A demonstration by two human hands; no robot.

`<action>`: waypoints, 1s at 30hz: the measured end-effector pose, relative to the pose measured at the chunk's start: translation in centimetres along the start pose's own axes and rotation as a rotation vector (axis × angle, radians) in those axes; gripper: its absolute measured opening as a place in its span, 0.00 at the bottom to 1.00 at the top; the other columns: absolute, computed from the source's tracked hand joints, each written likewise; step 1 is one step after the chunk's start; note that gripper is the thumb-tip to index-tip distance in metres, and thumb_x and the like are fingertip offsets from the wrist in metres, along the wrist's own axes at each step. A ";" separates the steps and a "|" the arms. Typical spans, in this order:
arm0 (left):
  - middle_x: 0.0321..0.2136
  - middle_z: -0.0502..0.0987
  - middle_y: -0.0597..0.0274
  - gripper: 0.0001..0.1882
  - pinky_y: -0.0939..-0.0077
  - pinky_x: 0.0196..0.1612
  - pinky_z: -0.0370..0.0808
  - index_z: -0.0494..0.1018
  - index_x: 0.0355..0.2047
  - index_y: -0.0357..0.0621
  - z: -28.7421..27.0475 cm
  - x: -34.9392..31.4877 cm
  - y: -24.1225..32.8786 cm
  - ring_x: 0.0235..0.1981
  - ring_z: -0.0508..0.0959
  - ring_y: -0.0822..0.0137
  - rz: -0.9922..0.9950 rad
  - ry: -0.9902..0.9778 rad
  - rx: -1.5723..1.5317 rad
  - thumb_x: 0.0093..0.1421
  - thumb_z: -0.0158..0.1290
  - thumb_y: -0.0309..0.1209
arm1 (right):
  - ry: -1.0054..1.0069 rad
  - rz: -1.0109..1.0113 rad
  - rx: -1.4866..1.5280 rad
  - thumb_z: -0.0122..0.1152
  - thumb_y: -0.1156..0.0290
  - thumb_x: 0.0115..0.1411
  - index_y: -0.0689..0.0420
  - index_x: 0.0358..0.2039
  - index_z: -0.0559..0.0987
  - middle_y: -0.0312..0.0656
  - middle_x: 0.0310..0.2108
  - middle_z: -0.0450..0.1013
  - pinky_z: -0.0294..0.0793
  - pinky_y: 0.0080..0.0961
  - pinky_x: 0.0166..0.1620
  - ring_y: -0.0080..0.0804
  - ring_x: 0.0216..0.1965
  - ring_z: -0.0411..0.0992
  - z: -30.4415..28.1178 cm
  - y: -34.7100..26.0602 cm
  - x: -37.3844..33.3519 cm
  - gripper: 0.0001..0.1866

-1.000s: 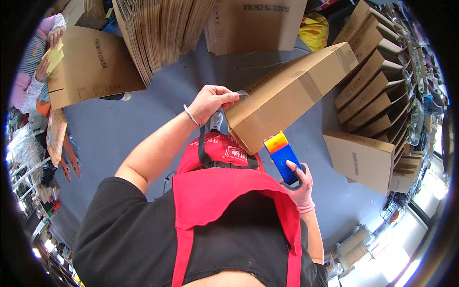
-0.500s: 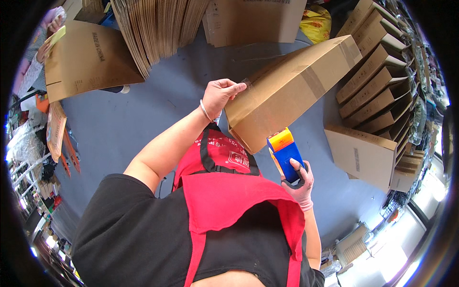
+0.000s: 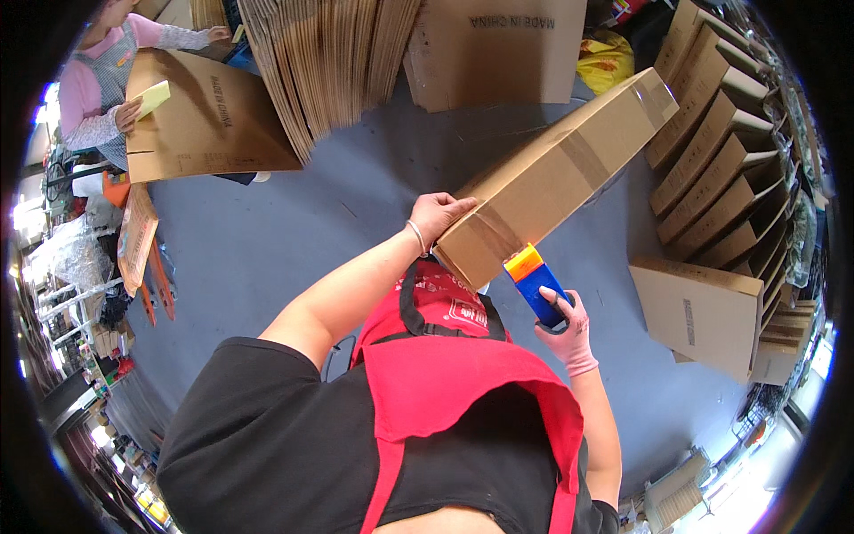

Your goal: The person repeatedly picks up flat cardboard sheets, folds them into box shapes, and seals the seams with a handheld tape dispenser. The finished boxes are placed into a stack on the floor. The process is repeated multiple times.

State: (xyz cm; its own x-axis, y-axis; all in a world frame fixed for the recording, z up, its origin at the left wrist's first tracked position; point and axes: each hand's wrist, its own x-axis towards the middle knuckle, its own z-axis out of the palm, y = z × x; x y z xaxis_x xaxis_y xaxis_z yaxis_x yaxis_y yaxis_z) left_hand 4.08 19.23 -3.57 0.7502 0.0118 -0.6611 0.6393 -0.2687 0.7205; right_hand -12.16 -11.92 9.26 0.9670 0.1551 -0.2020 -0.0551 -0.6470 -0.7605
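A long brown cardboard box point(image 3: 539, 182) lies slanted in front of me, its near end by my red apron. Clear brown packing tape point(image 3: 492, 233) runs across the box's near end. My left hand point(image 3: 442, 219), bare with a bracelet at the wrist, has its fingers closed at the box's left edge, where the tape starts. In a pale glove with dark patches, my right hand point(image 3: 567, 335) grips a blue and orange tape dispenser point(image 3: 538, 287). The dispenser's orange head touches or nearly touches the box's right edge, at the tape's other end.
Flattened cartons point(image 3: 325, 67) stand stacked at the back. More folded cartons point(image 3: 721, 169) line the right side, beside a yellow bag point(image 3: 605, 62). At the far left, another person point(image 3: 111, 80) handles a carton point(image 3: 205, 120). Grey-blue floor point(image 3: 267, 240) lies below.
My left hand has come down onto the box's left edge. Tape now lies across the near end, with the dispenser at the right edge. The other person has an arm stretched out.
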 end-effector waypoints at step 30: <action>0.67 0.60 0.36 0.74 0.47 0.72 0.54 0.42 0.80 0.56 2.7 -10.5 1.7 0.69 0.60 0.39 0.612 0.368 0.887 0.37 0.75 0.47 | -0.072 -0.082 -0.054 0.76 0.70 0.49 0.38 0.63 0.79 0.50 0.43 0.74 0.79 0.41 0.52 0.50 0.45 0.77 -2.1 -1.7 -2.4 0.38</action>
State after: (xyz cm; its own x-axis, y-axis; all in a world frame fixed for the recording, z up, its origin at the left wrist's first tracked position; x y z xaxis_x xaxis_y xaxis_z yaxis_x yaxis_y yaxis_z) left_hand -3.12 16.08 4.05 0.9927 -0.1129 -0.0422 -0.0866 -0.9115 0.4021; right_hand -13.92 -12.71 12.33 0.9474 0.2606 -0.1860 0.0384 -0.6693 -0.7420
